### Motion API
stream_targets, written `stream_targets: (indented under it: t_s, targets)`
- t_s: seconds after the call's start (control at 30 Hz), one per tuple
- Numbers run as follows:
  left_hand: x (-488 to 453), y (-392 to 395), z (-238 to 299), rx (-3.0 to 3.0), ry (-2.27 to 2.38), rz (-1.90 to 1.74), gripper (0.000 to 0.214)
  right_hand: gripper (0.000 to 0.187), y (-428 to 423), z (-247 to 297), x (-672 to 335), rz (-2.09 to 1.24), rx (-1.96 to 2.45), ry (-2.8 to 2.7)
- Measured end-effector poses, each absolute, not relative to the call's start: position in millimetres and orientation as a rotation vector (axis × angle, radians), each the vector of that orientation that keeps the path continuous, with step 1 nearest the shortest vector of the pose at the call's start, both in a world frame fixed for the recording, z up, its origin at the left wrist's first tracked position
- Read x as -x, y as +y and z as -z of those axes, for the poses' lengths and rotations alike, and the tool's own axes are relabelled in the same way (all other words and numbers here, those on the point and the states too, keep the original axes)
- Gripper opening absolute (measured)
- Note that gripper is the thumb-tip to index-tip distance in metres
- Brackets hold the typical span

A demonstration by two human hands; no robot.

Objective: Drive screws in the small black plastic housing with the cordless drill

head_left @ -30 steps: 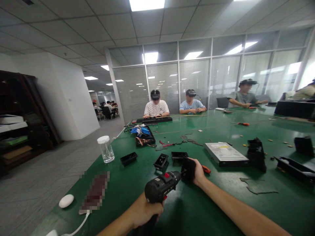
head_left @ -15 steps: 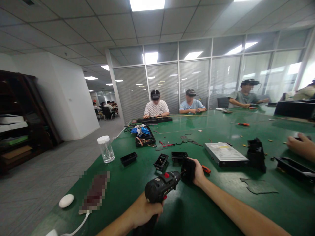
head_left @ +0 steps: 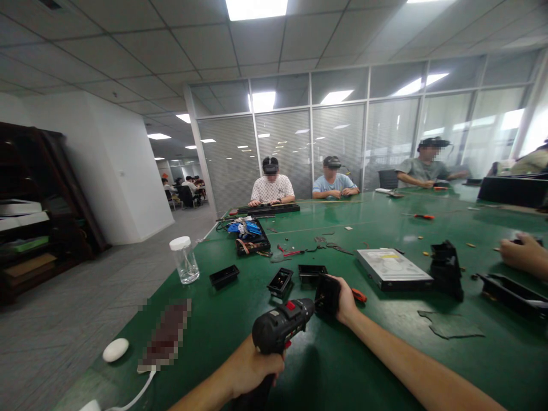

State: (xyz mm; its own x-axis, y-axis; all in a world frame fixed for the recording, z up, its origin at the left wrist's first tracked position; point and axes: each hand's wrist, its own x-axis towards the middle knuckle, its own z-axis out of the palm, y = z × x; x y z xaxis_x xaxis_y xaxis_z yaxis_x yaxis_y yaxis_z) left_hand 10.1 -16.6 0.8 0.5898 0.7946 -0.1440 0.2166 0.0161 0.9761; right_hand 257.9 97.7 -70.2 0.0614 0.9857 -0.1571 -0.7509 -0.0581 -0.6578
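Gripping a black cordless driver [head_left: 280, 326] by its handle, the left hand [head_left: 250, 368] sits clenched low in the view, with the driver's nose aimed forward and to the right. The right hand [head_left: 346, 303] wraps a small black part [head_left: 327, 295] and holds it upright on the green table [head_left: 325, 371], close in front of the person. The bit meets the part's near face. The contact point is too small to read, and whether the bit turns cannot be told.

Step in hand, by judgement: working a screw in that part, with the right hand as the brace.

Around it: a red-handled tool [head_left: 358, 295] lies just beside the right hand. Three black housings [head_left: 280, 281] sit a little beyond. An optical drive [head_left: 393, 267] lies to the right, apart. A clear jar [head_left: 184, 260] with a white lid stands at the left, near the table's edge. A co-worker's hand [head_left: 522, 254] rests at the far right.

Next move calls for the bit square to the screw, a firm brace so the part neither twists nor tips, and fingertips clear of the tip.
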Motion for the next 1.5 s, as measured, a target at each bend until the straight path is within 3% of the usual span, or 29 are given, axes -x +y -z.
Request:
stream_targets:
  t_s: [1.5]
  targets:
    - [-9.6, -16.5, -0.2, -1.535, 0.906, -0.546, 0.018, 0.019, 100.5, 73.6, -259.5, -1.457, 0.702, -0.431]
